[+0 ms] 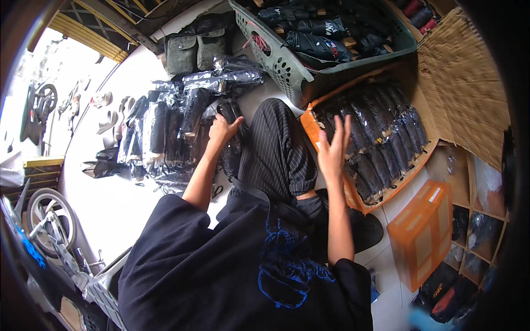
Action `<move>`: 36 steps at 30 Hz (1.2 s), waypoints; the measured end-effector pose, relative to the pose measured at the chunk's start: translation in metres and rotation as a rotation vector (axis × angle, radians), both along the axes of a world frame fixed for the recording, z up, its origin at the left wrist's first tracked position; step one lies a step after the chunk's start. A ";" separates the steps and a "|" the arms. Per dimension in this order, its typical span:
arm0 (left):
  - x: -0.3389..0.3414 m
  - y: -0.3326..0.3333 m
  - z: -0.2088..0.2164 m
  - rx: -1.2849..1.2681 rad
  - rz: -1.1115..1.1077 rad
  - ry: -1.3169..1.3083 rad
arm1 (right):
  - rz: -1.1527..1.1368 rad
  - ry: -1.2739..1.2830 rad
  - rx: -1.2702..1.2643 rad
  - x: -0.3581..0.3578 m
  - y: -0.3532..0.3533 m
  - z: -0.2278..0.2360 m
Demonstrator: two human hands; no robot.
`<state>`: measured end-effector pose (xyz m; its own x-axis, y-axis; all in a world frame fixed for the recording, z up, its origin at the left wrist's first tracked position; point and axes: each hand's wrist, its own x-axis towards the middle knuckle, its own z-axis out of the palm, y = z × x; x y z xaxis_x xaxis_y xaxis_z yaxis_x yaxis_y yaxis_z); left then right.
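Observation:
My left hand (222,130) is closed around a dark folded umbrella (232,157) beside my bent knee; part of the umbrella is hidden under my fingers. Left of it lies a pile of folded black umbrellas (157,129) in clear plastic sleeves, spread over the pale floor. My right hand (333,151) is raised with its fingers apart and nothing in it. It hovers by the near left side of an open cardboard box (353,193) edged with orange tape. Inside that box, dark folded umbrellas (381,124) stand packed in rows.
A grey-green plastic basket (287,71) full of dark umbrellas stands at the back. A grey pocketed bag (196,49) rests behind the pile. To the right are a taped orange carton (422,234) and a shelf with compartments (475,231). A bicycle wheel (51,220) shows at left.

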<state>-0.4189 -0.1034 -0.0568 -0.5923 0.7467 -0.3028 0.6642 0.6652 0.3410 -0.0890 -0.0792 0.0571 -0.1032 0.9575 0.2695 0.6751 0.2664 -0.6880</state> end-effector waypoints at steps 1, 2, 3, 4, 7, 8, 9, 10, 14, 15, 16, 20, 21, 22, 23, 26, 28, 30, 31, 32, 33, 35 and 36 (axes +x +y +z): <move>0.004 0.004 -0.003 -0.041 -0.011 -0.008 | 0.015 -0.030 -0.004 -0.008 -0.007 0.004; 0.007 0.004 -0.005 -0.084 -0.017 -0.012 | 0.046 -0.005 0.001 -0.014 -0.013 0.004; 0.007 0.004 -0.009 -0.061 -0.002 -0.017 | 0.065 0.006 0.012 -0.019 -0.019 0.005; 0.004 0.004 -0.008 -0.037 0.010 -0.018 | 0.072 0.028 0.010 -0.022 -0.026 0.007; -0.002 -0.002 0.003 0.041 0.123 -0.128 | 0.070 0.074 -0.019 -0.023 -0.045 0.015; -0.008 -0.010 0.000 0.122 0.123 -0.174 | 0.068 0.079 -0.027 -0.022 -0.050 0.016; -0.016 -0.017 -0.006 0.203 0.125 -0.220 | 0.068 0.085 -0.035 -0.022 -0.053 0.018; -0.025 -0.024 -0.010 0.277 0.141 -0.258 | 0.048 0.089 0.003 -0.024 -0.056 0.019; -0.013 -0.044 0.048 0.565 0.082 -0.907 | 0.189 0.364 -0.142 -0.029 -0.066 0.005; -0.009 -0.051 0.057 0.635 -0.069 -0.913 | 0.283 0.529 -0.318 -0.032 -0.068 0.001; 0.004 -0.054 0.068 0.696 -0.104 -0.995 | 0.337 0.613 -0.433 -0.038 -0.071 0.004; 0.060 -0.041 0.121 0.644 0.160 -1.963 | 0.439 0.905 -0.635 -0.051 -0.078 0.010; 0.071 -0.039 0.123 0.617 0.157 -2.027 | 0.427 0.977 -0.607 -0.050 -0.078 0.013; 0.083 -0.035 0.124 0.567 0.144 -1.966 | 0.414 1.043 -0.577 -0.048 -0.077 0.016; 0.098 -0.032 0.128 0.533 0.074 -1.888 | 0.401 1.109 -0.544 -0.044 -0.076 0.019; 0.132 -0.025 0.144 0.412 0.056 -1.981 | 0.210 1.092 -0.427 -0.023 -0.077 0.012; 0.148 -0.021 0.139 0.409 0.015 -1.974 | 0.122 1.128 -0.418 -0.003 -0.077 0.005; 0.166 -0.017 0.140 0.400 -0.019 -1.981 | 0.047 1.147 -0.372 0.015 -0.077 0.003; 0.176 -0.014 0.138 0.400 -0.056 -1.957 | 0.013 1.156 -0.325 0.021 -0.077 0.007; 0.186 -0.011 0.135 0.401 -0.093 -1.932 | 0.040 1.334 -0.343 0.029 -0.076 0.008; 0.196 -0.008 0.134 0.403 -0.129 -1.908 | 0.039 1.402 -0.297 0.035 -0.075 0.013; 0.218 -0.004 0.143 0.433 -0.073 -1.870 | 0.042 1.533 -0.204 0.043 -0.074 0.033; 0.225 -0.001 0.143 0.410 -0.084 -1.877 | -0.007 1.447 -0.196 0.049 -0.073 0.033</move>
